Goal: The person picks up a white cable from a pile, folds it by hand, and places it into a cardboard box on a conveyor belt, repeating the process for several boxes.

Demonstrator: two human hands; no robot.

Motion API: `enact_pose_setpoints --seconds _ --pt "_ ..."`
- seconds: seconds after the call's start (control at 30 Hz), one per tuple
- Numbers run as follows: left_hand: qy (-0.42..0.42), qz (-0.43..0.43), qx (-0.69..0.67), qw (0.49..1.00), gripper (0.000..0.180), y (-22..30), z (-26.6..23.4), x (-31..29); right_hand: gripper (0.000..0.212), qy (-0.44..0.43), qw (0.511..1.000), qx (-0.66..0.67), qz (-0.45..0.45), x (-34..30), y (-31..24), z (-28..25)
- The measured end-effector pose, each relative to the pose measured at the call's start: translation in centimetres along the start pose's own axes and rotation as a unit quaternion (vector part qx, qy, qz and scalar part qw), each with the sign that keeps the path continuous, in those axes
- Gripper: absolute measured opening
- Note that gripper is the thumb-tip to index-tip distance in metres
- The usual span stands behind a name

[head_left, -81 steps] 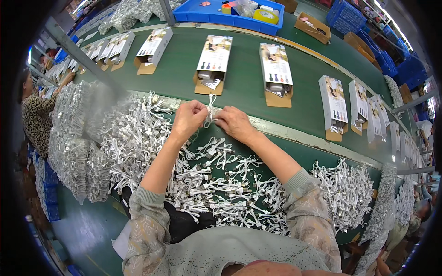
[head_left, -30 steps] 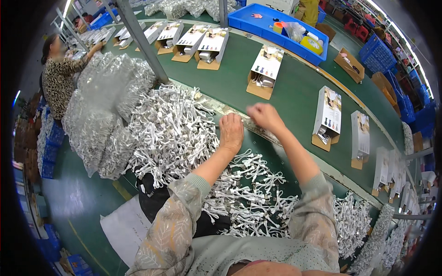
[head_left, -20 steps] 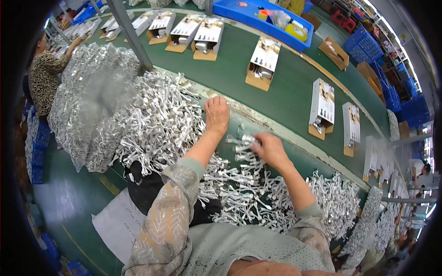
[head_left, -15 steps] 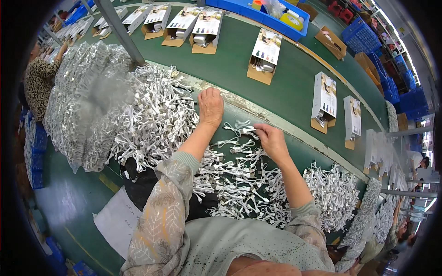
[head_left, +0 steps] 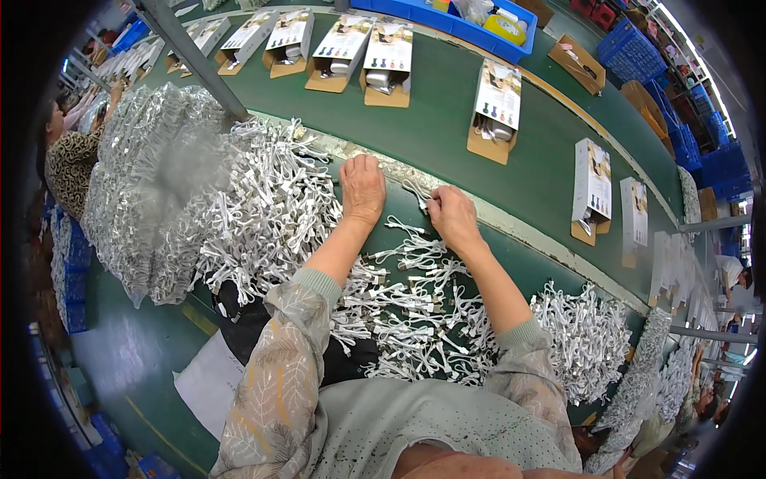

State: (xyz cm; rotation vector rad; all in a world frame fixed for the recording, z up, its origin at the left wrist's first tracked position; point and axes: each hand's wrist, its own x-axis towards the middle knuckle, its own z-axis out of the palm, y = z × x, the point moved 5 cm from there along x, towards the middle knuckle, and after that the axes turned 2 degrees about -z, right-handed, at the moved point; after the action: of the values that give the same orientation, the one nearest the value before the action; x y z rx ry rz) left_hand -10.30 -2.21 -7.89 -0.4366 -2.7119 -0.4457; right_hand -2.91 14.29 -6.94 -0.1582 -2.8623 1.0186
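My right hand pinches a short white cable beside the pale ledge along the conveyor; the cable's loop sticks out to the left of the fingers. My left hand rests by the same ledge, its fingers curled and pressed together with the tips hidden, so anything in them does not show. Just left of it rises a large heap of folded white cables. Between my forearms, more white cables lie spread over the green table, several in a loose row below my right hand.
Open printed boxes with white items inside stand along the green conveyor. Bagged cables pile up at left, near a metal post. Another cable heap sits right of my forearm. Beyond the belt is a blue tray.
My right hand has moved left and away from me, bringing a cable closer to the ledge. My left hand stays almost in place. Boxes on the conveyor have shifted to the right.
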Motion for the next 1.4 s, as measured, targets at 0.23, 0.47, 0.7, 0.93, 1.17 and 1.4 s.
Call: enact_pose_setpoints --seconds 0.23,0.47,0.7,0.93,1.17,1.4 --pt "-0.007 0.002 0.012 1.000 0.014 -0.4 -0.2 -0.1 0.020 -0.045 0.985 0.126 0.112 5.8 1.4 0.2" --pt "-0.001 0.004 -0.022 1.000 0.014 0.1 -0.2 -0.4 0.015 0.017 0.901 0.317 0.295 15.9 5.9 2.6" --pt "0.000 0.001 -0.010 1.000 0.010 -0.5 -0.1 -0.2 0.034 -0.098 0.950 0.219 0.201 13.6 3.9 2.1" --pt "0.000 0.006 0.012 1.000 0.011 -0.1 -0.2 0.2 0.023 -0.315 0.948 0.002 -0.051 -1.0 -2.6 -1.3" --pt "0.000 0.004 0.006 1.000 0.015 -0.3 -0.2 -0.1 0.024 -0.127 0.968 0.183 0.115 2.4 1.6 -1.3" --pt "-0.003 0.013 0.007 1.000 0.013 0.5 -0.2 0.0 0.025 0.070 0.979 0.091 0.169 14.2 6.5 1.1"
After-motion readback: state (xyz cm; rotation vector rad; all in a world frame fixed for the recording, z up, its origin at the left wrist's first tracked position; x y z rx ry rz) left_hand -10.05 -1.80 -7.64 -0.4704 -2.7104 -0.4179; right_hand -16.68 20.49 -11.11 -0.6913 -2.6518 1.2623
